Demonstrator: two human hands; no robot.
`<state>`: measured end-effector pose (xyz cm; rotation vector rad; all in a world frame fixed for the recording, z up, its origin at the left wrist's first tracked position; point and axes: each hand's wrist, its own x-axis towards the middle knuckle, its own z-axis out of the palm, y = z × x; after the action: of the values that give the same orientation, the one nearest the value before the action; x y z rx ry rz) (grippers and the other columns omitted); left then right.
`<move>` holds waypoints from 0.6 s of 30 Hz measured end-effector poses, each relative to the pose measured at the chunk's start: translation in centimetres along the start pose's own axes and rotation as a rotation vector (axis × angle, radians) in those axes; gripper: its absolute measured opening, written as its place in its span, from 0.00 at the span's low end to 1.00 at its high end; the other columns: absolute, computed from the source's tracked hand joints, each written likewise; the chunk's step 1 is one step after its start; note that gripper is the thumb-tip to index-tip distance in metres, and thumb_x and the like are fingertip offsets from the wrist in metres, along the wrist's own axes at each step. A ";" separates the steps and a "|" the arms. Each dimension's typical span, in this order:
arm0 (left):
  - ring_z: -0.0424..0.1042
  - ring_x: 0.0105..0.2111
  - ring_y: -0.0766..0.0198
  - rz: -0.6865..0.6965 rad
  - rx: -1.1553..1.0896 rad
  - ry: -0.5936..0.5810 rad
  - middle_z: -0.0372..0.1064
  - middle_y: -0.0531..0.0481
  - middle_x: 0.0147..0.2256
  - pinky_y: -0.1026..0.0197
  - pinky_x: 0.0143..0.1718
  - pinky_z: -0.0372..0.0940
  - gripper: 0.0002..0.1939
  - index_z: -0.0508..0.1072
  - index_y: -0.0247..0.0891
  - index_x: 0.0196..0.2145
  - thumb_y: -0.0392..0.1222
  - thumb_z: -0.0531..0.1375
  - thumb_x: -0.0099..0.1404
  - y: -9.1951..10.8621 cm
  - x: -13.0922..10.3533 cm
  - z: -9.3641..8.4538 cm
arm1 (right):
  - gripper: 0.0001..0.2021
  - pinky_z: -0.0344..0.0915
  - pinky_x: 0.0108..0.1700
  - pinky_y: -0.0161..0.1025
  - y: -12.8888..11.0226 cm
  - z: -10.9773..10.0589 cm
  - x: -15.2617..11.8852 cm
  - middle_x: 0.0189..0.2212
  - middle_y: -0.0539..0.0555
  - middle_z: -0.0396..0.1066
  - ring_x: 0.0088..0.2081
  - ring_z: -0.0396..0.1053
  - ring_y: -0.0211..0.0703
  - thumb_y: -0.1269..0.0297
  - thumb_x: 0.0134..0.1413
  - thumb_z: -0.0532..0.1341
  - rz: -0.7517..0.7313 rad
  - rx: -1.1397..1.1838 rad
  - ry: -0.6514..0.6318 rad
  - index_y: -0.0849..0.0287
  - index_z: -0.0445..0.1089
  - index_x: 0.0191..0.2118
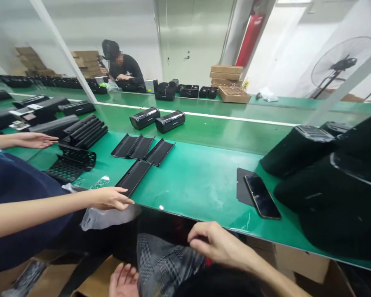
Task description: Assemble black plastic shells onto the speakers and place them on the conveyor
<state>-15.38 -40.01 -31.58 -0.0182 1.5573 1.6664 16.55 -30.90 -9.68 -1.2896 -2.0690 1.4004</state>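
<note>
My left hand is low at the bottom, palm up beside my patterned clothing, with its fingers loosely bent and nothing in it. Just below the table's front edge, my right hand has its fingers curled in, and no object shows between them. Nearest on the green table are several black curved panels, left of centre. A dark phone lies on a flat black sheet to the right.
At the left, a person's hands reach beside the panels and a stack of black strips. Two black casings lie farther back. Large black housings crowd the right side. Cardboard boxes sit under the table.
</note>
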 end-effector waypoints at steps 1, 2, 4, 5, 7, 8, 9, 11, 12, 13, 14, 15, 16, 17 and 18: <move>0.74 0.31 0.55 -0.029 -0.029 -0.005 0.75 0.50 0.32 0.55 0.29 0.70 0.18 0.75 0.45 0.37 0.55 0.69 0.51 1.2 -0.9 1.7 | 0.10 0.66 0.39 0.36 0.3 -0.9 0.1 0.35 0.51 0.80 0.36 0.75 0.44 0.67 0.64 0.60 0.003 0.001 0.021 0.58 0.81 0.40; 0.74 0.30 0.57 -0.035 -0.043 -0.006 0.76 0.50 0.31 0.58 0.28 0.69 0.20 0.75 0.43 0.38 0.54 0.70 0.51 2.3 -1.7 3.2 | 0.11 0.66 0.38 0.37 0.7 -1.9 0.6 0.34 0.51 0.79 0.35 0.74 0.44 0.65 0.66 0.59 0.008 0.008 0.040 0.58 0.80 0.39; 0.74 0.29 0.60 0.013 -0.043 -0.063 0.77 0.49 0.31 0.61 0.28 0.68 0.23 0.76 0.40 0.40 0.54 0.73 0.51 4.4 -3.0 6.0 | 0.11 0.66 0.37 0.37 1.1 -4.0 3.0 0.31 0.51 0.77 0.34 0.72 0.44 0.61 0.68 0.60 0.047 0.045 0.080 0.58 0.77 0.37; 0.74 0.29 0.61 0.057 -0.035 -0.086 0.77 0.49 0.31 0.62 0.27 0.68 0.26 0.76 0.39 0.41 0.56 0.74 0.51 5.3 -3.4 7.3 | 0.12 0.66 0.35 0.37 1.2 -5.0 5.0 0.30 0.51 0.76 0.32 0.72 0.44 0.59 0.68 0.61 0.078 0.071 0.099 0.58 0.76 0.36; 0.73 0.28 0.62 0.145 -0.016 -0.140 0.77 0.49 0.30 0.63 0.26 0.67 0.28 0.76 0.37 0.42 0.59 0.75 0.52 6.5 -4.2 9.5 | 0.15 0.65 0.30 0.37 0.8 -6.9 10.4 0.28 0.51 0.75 0.28 0.72 0.42 0.54 0.71 0.60 0.154 0.118 0.134 0.59 0.73 0.35; 0.73 0.27 0.62 0.175 -0.006 -0.176 0.77 0.48 0.30 0.63 0.26 0.67 0.29 0.76 0.37 0.43 0.60 0.75 0.53 6.8 -4.6 10.6 | 0.17 0.65 0.28 0.37 0.4 -7.6 13.5 0.29 0.52 0.76 0.26 0.71 0.41 0.52 0.73 0.59 0.184 0.128 0.152 0.59 0.72 0.36; 0.73 0.27 0.62 0.193 0.004 -0.221 0.77 0.48 0.30 0.63 0.26 0.67 0.29 0.76 0.37 0.43 0.61 0.75 0.54 6.9 -5.0 11.6 | 0.18 0.67 0.27 0.37 -0.2 -8.2 16.7 0.30 0.52 0.76 0.26 0.72 0.40 0.51 0.75 0.57 0.213 0.128 0.172 0.60 0.72 0.38; 0.73 0.27 0.62 0.199 0.025 -0.318 0.77 0.47 0.31 0.62 0.25 0.67 0.28 0.76 0.37 0.42 0.63 0.74 0.57 6.7 -6.1 13.4 | 0.18 0.73 0.33 0.39 -1.4 -8.9 22.6 0.36 0.53 0.77 0.30 0.75 0.40 0.50 0.75 0.60 0.277 0.130 0.197 0.62 0.74 0.46; 0.73 0.27 0.62 0.192 0.033 -0.361 0.77 0.47 0.31 0.62 0.25 0.67 0.27 0.77 0.37 0.41 0.63 0.73 0.58 6.5 -6.7 14.2 | 0.17 0.76 0.36 0.41 -1.9 -9.2 25.2 0.40 0.54 0.78 0.34 0.76 0.41 0.50 0.74 0.62 0.307 0.130 0.203 0.62 0.74 0.50; 0.73 0.27 0.62 0.183 0.041 -0.395 0.76 0.47 0.30 0.62 0.25 0.67 0.27 0.77 0.37 0.41 0.64 0.73 0.59 6.2 -7.2 14.8 | 0.17 0.77 0.40 0.43 -2.4 -9.5 27.2 0.43 0.55 0.77 0.37 0.78 0.43 0.52 0.73 0.64 0.333 0.128 0.208 0.62 0.74 0.52; 0.73 0.27 0.62 0.171 0.046 -0.419 0.76 0.47 0.30 0.62 0.25 0.66 0.26 0.77 0.37 0.40 0.64 0.72 0.60 6.0 -7.7 15.3 | 0.17 0.78 0.43 0.45 -2.7 -9.7 28.8 0.47 0.57 0.77 0.40 0.78 0.45 0.53 0.72 0.65 0.354 0.124 0.212 0.62 0.74 0.54; 0.73 0.27 0.62 0.159 0.047 -0.434 0.75 0.47 0.30 0.62 0.24 0.67 0.26 0.78 0.38 0.40 0.64 0.72 0.60 5.9 -8.2 15.7 | 0.17 0.78 0.44 0.46 -2.9 -10.1 29.9 0.49 0.58 0.77 0.43 0.78 0.46 0.55 0.71 0.66 0.367 0.118 0.218 0.62 0.74 0.55; 0.73 0.26 0.62 0.147 0.046 -0.442 0.75 0.47 0.30 0.62 0.24 0.67 0.26 0.78 0.38 0.39 0.64 0.72 0.61 5.9 -8.5 15.9 | 0.17 0.78 0.45 0.46 -3.0 -10.5 30.5 0.50 0.59 0.77 0.44 0.78 0.47 0.56 0.71 0.66 0.371 0.109 0.227 0.62 0.74 0.56; 0.73 0.26 0.62 0.134 0.042 -0.446 0.75 0.47 0.30 0.62 0.24 0.67 0.26 0.78 0.37 0.39 0.64 0.72 0.60 6.0 -8.8 16.0 | 0.16 0.78 0.44 0.46 -3.0 -11.1 30.5 0.49 0.58 0.77 0.43 0.78 0.46 0.56 0.71 0.67 0.366 0.097 0.237 0.62 0.74 0.55; 0.73 0.26 0.62 0.124 0.037 -0.449 0.75 0.47 0.30 0.62 0.24 0.67 0.26 0.78 0.37 0.39 0.64 0.72 0.61 6.2 -9.0 16.0 | 0.15 0.78 0.43 0.44 -2.9 -11.8 29.9 0.47 0.57 0.77 0.41 0.78 0.45 0.56 0.71 0.66 0.352 0.083 0.248 0.62 0.74 0.54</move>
<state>-4.85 -30.93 -18.08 0.4502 1.2642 1.5988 7.14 -0.06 -7.85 -1.7552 -1.6624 1.3611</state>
